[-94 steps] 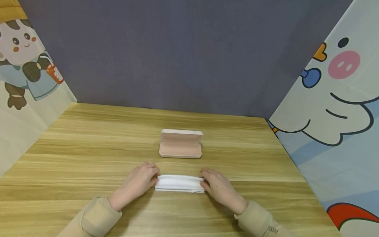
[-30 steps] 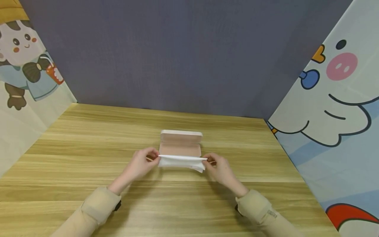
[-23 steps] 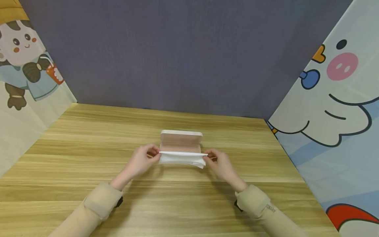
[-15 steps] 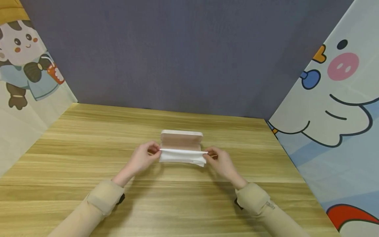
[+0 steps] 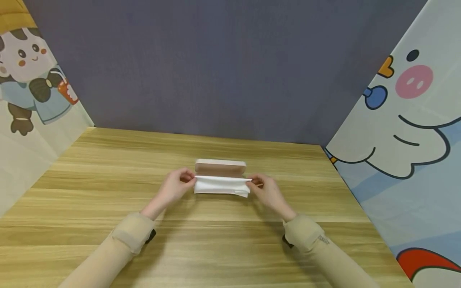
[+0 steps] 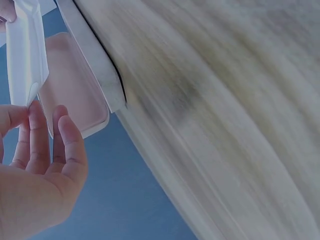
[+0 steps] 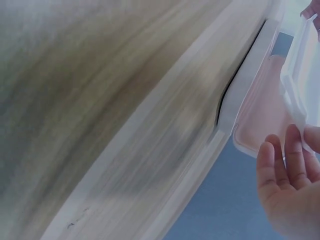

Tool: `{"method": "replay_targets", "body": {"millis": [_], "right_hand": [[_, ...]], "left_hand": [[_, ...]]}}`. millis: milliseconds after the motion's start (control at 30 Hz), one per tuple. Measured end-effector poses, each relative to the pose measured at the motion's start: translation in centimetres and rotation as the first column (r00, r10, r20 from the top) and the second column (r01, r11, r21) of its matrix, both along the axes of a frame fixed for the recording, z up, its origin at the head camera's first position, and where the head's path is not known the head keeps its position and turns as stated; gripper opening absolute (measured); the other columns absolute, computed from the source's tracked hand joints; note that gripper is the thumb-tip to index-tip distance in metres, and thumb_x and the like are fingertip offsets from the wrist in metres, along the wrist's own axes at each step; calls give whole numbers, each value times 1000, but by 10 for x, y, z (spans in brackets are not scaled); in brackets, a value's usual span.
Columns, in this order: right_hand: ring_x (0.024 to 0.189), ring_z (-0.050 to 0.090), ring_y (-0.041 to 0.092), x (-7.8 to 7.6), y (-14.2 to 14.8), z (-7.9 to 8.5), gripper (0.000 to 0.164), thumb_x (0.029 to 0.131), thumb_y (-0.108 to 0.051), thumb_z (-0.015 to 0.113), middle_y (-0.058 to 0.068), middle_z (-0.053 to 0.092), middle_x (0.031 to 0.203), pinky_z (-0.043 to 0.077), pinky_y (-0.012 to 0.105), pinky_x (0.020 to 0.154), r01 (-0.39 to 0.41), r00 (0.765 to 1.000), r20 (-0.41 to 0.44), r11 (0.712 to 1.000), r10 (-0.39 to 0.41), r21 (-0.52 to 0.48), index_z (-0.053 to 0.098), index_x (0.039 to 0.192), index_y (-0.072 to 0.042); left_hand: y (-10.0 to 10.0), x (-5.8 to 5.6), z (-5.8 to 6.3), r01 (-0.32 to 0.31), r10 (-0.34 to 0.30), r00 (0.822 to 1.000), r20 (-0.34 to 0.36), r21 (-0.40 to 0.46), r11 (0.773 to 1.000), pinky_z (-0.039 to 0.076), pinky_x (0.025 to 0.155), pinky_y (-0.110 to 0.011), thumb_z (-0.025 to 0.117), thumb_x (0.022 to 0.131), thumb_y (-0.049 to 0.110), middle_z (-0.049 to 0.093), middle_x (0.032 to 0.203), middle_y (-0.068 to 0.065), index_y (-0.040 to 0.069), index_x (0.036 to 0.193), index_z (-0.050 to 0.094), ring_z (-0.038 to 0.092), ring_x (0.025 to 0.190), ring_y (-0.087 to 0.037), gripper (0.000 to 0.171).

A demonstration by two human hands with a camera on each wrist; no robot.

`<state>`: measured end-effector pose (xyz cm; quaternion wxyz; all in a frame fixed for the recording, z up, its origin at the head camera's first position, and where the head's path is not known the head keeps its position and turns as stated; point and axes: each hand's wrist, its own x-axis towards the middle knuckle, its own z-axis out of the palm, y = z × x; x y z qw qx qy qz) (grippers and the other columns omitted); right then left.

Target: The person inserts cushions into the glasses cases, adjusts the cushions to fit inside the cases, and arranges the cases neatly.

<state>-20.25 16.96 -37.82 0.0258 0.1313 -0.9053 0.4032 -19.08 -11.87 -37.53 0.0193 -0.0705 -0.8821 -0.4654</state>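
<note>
Pinching the folded white cloth (image 5: 221,185) at its upper left corner — left hand (image 5: 174,186), thumb to fingertips. Cloth stretches rightward, raised, screening most of the lower half of the open pink-lined case (image 5: 220,163) in head view. Probably light, soft, prone to sag; upper corners seem the best holds. Right hand (image 5: 268,192) pinches the opposite corner.

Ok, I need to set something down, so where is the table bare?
The table has bare patches from the left hand to the left panel, from the right hand to the right panel, from the open case to the backdrop, and between the sleeves. It's crowded mid-table, where both hands hold the white cloth at the case.
</note>
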Motion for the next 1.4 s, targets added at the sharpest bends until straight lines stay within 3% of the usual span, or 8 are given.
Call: {"method": "replay_targets", "body": {"millis": [367, 1000, 1167, 1400], "right_hand": [[94, 65, 25, -10, 2, -2, 25, 93, -18, 63, 13, 69, 99, 56, 40, 87, 15, 999, 37, 1000, -15, 2, 65, 112, -2], [91, 64, 24, -24, 1, -3, 23, 92, -17, 63, 13, 69, 96, 55, 38, 82, 29, 998, 56, 1000, -29, 10, 66, 110, -2], [90, 64, 23, -26, 1, -6, 22, 92, -16, 63, 13, 70, 96, 55, 34, 79, 27, 998, 58, 1000, -27, 12, 66, 109, -2], [86, 63, 23, -27, 0, -6, 21, 92, -15, 63, 14, 70, 93, 53, 29, 74, -1, 999, 45, 1000, 1, 8, 66, 107, 0]], "left_hand": [[2, -10, -2, -19, 19, 999, 44, -6, 1000, 52, 84, -36, 62, 91, 14, 70, 99, -13, 3, 105, 65, 62, 92, -23, 18], [2, -24, -6, -37, 38, 998, 47, -30, 999, 51, 78, -32, 62, 91, 14, 69, 97, -14, 3, 101, 65, 62, 90, -23, 16], [2, -28, -6, -34, 36, 998, 54, -38, 999, 50, 73, -27, 61, 91, 13, 69, 97, -15, 1, 101, 65, 61, 89, -23, 16], [3, -32, -9, -38, 41, 998, 56, -52, 998, 52, 77, -32, 62, 91, 11, 68, 96, -16, -1, 100, 65, 62, 89, -24, 15]]}}
